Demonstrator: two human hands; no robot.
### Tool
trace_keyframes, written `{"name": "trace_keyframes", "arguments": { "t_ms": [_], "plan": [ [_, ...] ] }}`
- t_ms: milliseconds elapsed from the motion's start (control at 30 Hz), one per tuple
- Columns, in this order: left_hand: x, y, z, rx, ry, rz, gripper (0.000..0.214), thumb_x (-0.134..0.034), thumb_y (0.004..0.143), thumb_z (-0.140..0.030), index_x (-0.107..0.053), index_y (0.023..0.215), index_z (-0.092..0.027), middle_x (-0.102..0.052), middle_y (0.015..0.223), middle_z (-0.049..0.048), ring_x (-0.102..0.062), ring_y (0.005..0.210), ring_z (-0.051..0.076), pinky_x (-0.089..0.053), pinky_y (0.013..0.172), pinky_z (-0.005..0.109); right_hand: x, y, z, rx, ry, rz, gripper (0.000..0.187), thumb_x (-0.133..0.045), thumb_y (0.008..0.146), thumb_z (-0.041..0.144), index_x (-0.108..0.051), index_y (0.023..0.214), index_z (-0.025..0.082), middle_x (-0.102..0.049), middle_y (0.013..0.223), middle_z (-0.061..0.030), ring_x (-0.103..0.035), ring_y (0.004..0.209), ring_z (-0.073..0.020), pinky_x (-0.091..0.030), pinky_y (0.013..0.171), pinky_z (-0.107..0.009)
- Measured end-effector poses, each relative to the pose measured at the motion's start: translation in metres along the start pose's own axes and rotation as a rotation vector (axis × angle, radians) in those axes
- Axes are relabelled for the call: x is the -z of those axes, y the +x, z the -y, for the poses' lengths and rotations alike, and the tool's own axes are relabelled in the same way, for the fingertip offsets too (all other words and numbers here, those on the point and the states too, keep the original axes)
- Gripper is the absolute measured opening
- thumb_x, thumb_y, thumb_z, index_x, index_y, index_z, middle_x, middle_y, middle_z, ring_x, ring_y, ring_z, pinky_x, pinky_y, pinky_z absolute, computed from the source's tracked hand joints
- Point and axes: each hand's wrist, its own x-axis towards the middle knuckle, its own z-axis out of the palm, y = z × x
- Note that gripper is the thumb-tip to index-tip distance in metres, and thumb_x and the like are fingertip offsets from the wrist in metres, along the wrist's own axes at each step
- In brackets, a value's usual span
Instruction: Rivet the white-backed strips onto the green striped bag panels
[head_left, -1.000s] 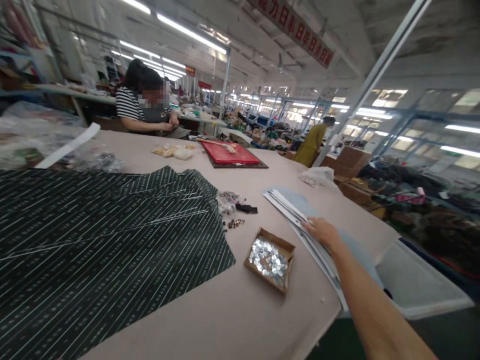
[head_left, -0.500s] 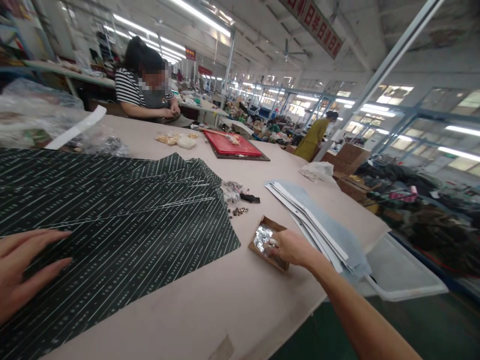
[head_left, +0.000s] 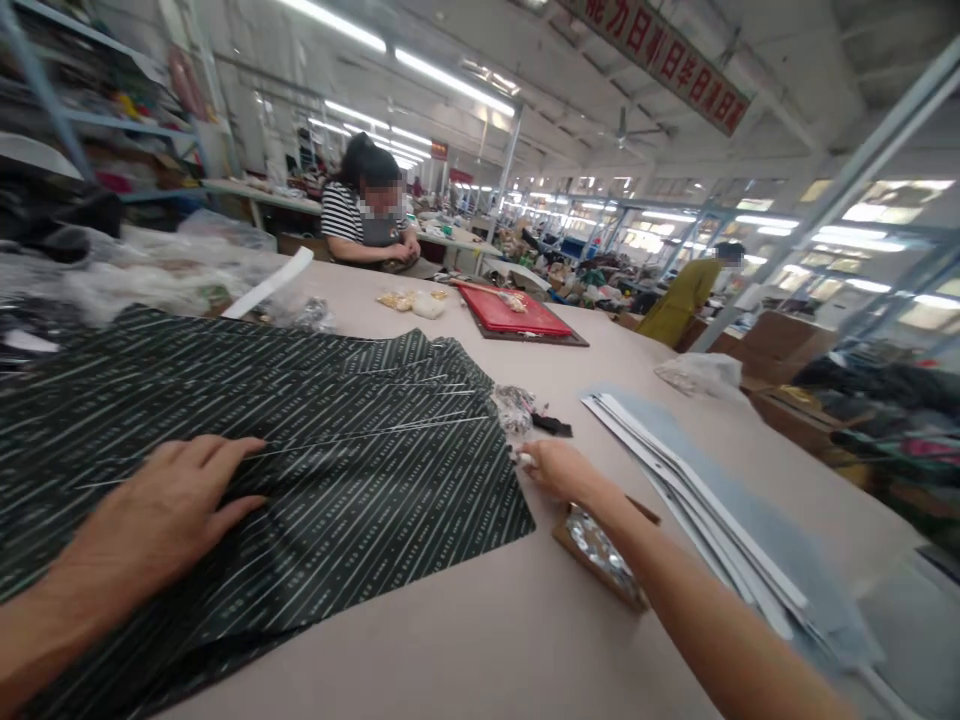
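Striped fabric (head_left: 300, 470) lies spread on our table (head_left: 450, 640); our left hand (head_left: 161, 505) presses it flat, fingers splayed. Our right hand (head_left: 551, 468) pinches something small at its edge, beside the cardboard box (head_left: 600, 550).

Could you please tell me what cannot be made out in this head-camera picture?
- Right hand: whether its fingertips pinch anything; too small, blurred.
- Cardboard box: half hidden under the right forearm; its shiny contents are too small to identify.
- Small items past the striped fabric: too small and blurred to name.
- Left hand: lies flat on the fabric; what lies beneath is covered.
- Paper stack: cut off by the right edge.
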Motion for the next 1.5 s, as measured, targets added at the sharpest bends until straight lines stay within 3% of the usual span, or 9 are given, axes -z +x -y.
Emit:
{"name": "trace_keyframes", "arguments": {
  "t_ms": [233,367,533,733,833,1000,1200,1333,1500],
  "plan": [
    [0.02,-0.012,-0.032,0.06,0.106,0.012,0.019,-0.058,0.091,-0.019,-0.06,0.11,-0.02,-0.058,0.112,0.0087,-0.052,0.107,0.03,-0.048,0.097,0.042,-0.02,0.024,-0.003,0.008,-0.003,-0.018,0.022,-0.054,0.092,0.022,-0.072,0.082,0.016,-0.076,0.083,-0.0145,-0.071,0.08,-0.0253,-0.038,0.065,-0.029],
    [0.024,-0.021,-0.042,0.053,0.086,0.054,0.013,-0.05,0.096,-0.014,-0.06,0.103,-0.018,-0.059,0.119,0.0089,-0.053,0.113,0.027,-0.047,0.099,0.04,-0.025,0.029,-0.009,0.052,-0.009,-0.02,0.021,-0.053,0.092,0.023,-0.069,0.08,0.017,-0.075,0.08,-0.0114,-0.069,0.075,-0.023,-0.037,0.064,-0.028],
    [0.022,-0.029,-0.052,0.09,0.021,0.136,0.026,-0.035,0.098,-0.008,-0.059,0.094,-0.017,-0.063,0.098,0.0071,-0.058,0.095,0.024,-0.05,0.084,0.036,-0.029,0.033,-0.006,0.055,-0.022,-0.051,0.019,-0.052,0.09,0.02,-0.068,0.08,0.018,-0.074,0.079,-0.0118,-0.068,0.074,-0.0227,-0.036,0.065,-0.029],
    [0.039,-0.03,-0.052,0.143,-0.167,0.218,0.025,-0.037,0.098,-0.012,-0.059,0.108,-0.018,-0.064,0.105,0.0064,-0.059,0.102,0.021,-0.046,0.092,0.033,-0.029,0.034,-0.001,0.028,-0.017,-0.087,0.015,-0.056,0.084,0.019,-0.066,0.073,0.018,-0.072,0.076,-0.012,-0.067,0.074,-0.0238,-0.038,0.065,-0.03],
    [0.065,-0.032,-0.045,0.139,-0.259,0.326,0.017,-0.05,0.097,-0.026,-0.064,0.106,-0.023,-0.066,0.107,0.0025,-0.06,0.103,0.021,-0.044,0.088,0.031,-0.02,0.03,-0.004,0.006,0.023,-0.089,0.013,-0.059,0.083,0.02,-0.067,0.073,0.019,-0.074,0.079,-0.0119,-0.069,0.076,-0.0253,-0.04,0.067,-0.03],
    [0.08,-0.047,-0.035,0.156,-0.412,0.623,0.016,-0.059,0.089,-0.034,-0.067,0.079,-0.025,-0.061,0.068,-0.0045,-0.057,0.065,0.014,-0.032,0.058,0.025,0.009,0.003,-0.002,-0.03,0.218,-0.034,0.021,-0.061,0.084,0.037,-0.076,0.091,0.025,-0.079,0.091,-0.0083,-0.072,0.083,-0.0273,-0.049,0.073,-0.033],
    [0.057,-0.069,-0.052,0.185,-0.447,0.68,0.01,-0.061,0.087,-0.027,-0.066,0.095,-0.024,-0.068,0.091,-0.0005,-0.061,0.083,0.018,-0.036,0.07,0.027,0.032,-0.076,0.069,0.009,0.67,-0.096,0.032,-0.067,0.076,0.06,-0.07,0.072,0.028,-0.067,0.064,-0.0045,-0.057,0.057,-0.0202,-0.046,0.057,-0.033],
    [0.056,-0.063,-0.07,0.128,-0.473,0.695,0.024,-0.069,0.084,-0.032,-0.066,0.106,-0.025,-0.066,0.106,0.0017,-0.06,0.095,0.022,-0.037,0.076,0.03,0.019,-0.116,0.137,-0.05,0.954,0.134,0.031,-0.071,0.072,0.056,-0.07,0.077,0.025,-0.053,0.05,0.0023,-0.045,0.043,-0.0134,-0.036,0.043,-0.027],
    [0.05,-0.051,-0.092,0.09,-0.556,0.772,0.021,-0.068,0.082,-0.029,-0.068,0.103,-0.026,-0.068,0.098,-0.0002,-0.059,0.092,0.021,-0.037,0.074,0.029,-0.015,-0.12,0.184,-0.113,1.189,0.364,0.022,-0.07,0.076,0.04,-0.069,0.088,0.021,-0.059,0.053,0.0042,-0.056,0.049,-0.0117,-0.041,0.049,-0.023]
  ]
}}
